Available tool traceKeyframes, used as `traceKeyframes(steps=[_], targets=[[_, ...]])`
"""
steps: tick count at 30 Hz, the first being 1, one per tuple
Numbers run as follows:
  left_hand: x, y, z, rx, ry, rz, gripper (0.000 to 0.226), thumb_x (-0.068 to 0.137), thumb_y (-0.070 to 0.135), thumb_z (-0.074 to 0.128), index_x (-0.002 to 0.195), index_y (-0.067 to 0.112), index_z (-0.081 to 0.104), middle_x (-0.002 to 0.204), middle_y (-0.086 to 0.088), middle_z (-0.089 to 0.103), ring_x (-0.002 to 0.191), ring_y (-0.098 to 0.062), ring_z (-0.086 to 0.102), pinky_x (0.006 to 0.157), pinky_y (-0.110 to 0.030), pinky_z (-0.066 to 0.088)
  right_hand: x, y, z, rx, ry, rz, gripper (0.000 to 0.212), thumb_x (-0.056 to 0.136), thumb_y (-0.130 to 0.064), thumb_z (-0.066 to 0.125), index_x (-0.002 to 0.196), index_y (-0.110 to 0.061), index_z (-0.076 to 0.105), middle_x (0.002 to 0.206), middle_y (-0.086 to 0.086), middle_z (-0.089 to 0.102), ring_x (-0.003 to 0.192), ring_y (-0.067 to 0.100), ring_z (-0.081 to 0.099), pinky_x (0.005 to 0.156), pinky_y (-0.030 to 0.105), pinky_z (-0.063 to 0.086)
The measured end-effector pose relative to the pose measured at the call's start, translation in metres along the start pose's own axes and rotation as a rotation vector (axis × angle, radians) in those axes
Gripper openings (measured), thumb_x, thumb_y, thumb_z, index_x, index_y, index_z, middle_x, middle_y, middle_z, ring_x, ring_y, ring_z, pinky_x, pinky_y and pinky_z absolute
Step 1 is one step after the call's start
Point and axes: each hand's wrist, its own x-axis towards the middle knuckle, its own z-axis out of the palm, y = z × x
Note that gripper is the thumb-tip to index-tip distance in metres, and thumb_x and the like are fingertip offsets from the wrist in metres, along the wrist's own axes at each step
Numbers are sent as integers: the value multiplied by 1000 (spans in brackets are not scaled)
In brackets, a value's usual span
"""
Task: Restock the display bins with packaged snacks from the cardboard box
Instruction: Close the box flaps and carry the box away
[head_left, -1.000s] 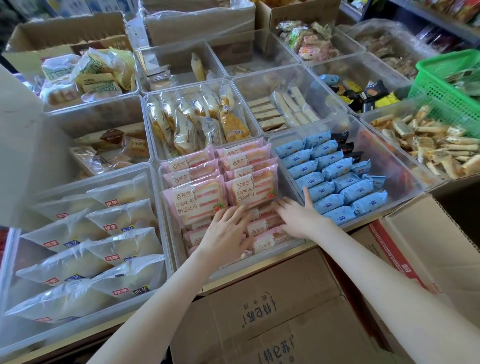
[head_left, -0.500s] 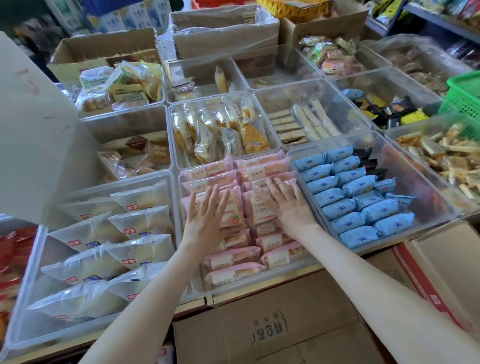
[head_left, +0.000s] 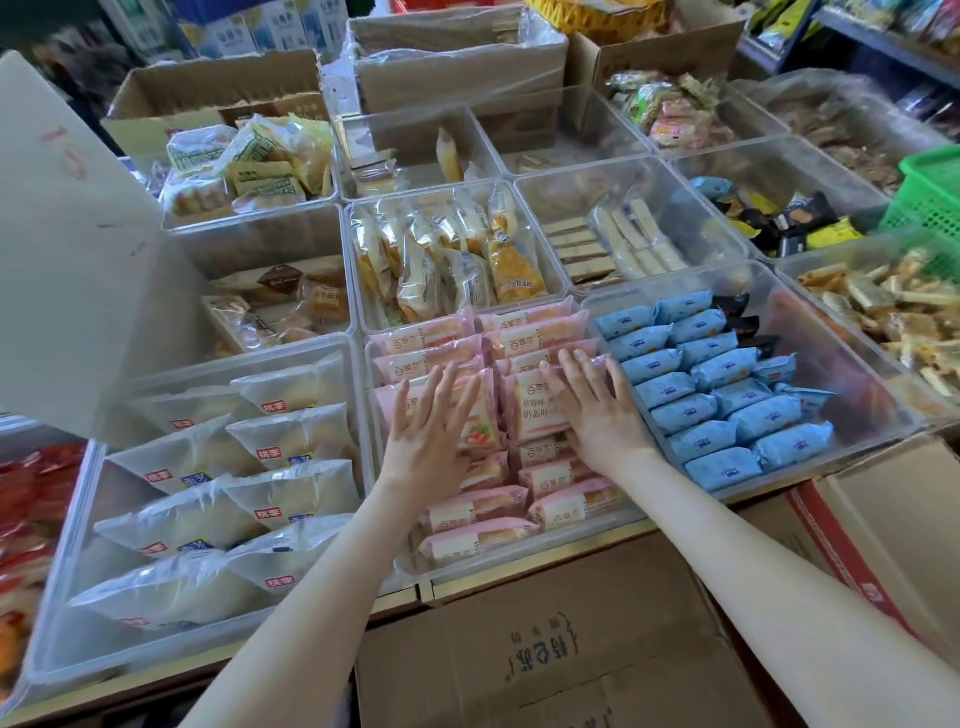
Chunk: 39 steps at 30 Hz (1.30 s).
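The fingers of your left hand lie straight and slightly spread, flat on the pink packets. Your right hand rests the same way on the row just beside it, its fingers straight and slightly apart. The packets fill the clear bin in the near middle. Blue packets sit in the bin to its right and white packets to its left. The cardboard box stands nearest you, below the bins.
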Motion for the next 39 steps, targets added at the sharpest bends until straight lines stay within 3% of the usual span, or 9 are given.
traceKeyframes(steps=[7, 11, 15, 19, 23, 26, 30, 34, 39], targets=[[-8, 62, -72, -181, 75, -81, 98, 74, 45, 68, 150, 16, 13, 158, -17, 1, 146, -31, 0, 114, -52, -14, -36, 21, -57, 47, 73, 52, 120, 72, -41, 74, 148, -24, -17, 156, 9, 1, 145, 29, 16, 113, 50, -2], [-18, 125, -122, -358, 171, -57, 89, 69, 39, 74, 144, 15, 33, 153, -21, 22, 142, -33, 15, 113, -55, 1, -68, 55, -110, 8, 140, 188, 109, 65, -36, 79, 148, -20, 11, 154, 9, 29, 139, 29, 33, 111, 49, 7], [-38, 201, -184, -533, 115, 11, 76, 92, 44, 50, 151, 16, 13, 158, -12, -8, 146, -29, -2, 116, -48, 0, -119, 116, -157, -93, 186, 244, 94, 74, -25, 72, 150, -18, 17, 154, 10, 27, 139, 32, 29, 113, 52, 12], [-65, 291, -224, -651, 120, 117, 69, 95, 43, 46, 151, 14, 16, 157, -12, 9, 143, -30, 16, 114, -41, 18, -205, 175, -175, -48, 248, 326, 76, 71, -21, 75, 140, -11, 44, 143, 16, 44, 129, 35, 45, 107, 56, 30], [-85, 374, -221, -751, 100, 111, 59, 90, 32, 34, 142, 4, 34, 144, -14, 35, 131, -33, 38, 106, -40, 34, -295, 204, -158, 110, 1, 431, 61, 91, -28, 49, 146, -15, 27, 156, 12, 16, 142, 28, 17, 114, 49, 5], [-99, 423, -221, -841, 172, 36, 54, 91, 22, 36, 138, -5, 39, 139, -21, 43, 132, -34, 41, 108, -38, 35, -345, 221, -134, 233, -98, 447, 61, 95, -41, 40, 148, -17, 21, 157, 10, 12, 144, 27, 13, 115, 49, 7], [-113, 464, -233, -977, 180, -98, 54, 98, 8, 43, 144, -8, 23, 151, -25, 24, 142, -36, 22, 117, -39, 21, -385, 254, -102, 357, -133, 460, 68, 96, -42, 40, 151, -19, 8, 158, 10, 5, 145, 28, 7, 115, 48, 8], [-113, 493, -233, -1012, 92, -97, 53, 102, 19, 36, 148, 0, 18, 152, -18, 25, 141, -29, 26, 111, -27, 25, -409, 310, -72, 275, -125, 562, 77, 94, -36, 46, 151, -12, -1, 158, 16, 0, 145, 33, 3, 116, 48, 8], [-100, 530, -218, -962, -88, 27, 59, 103, 34, 30, 153, 14, 5, 159, -2, 11, 144, -16, 18, 112, -20, 16, -432, 360, -27, 196, -366, 644, 72, 96, -28, 38, 148, -1, -3, 156, 22, 9, 143, 35, 14, 117, 45, 15]])
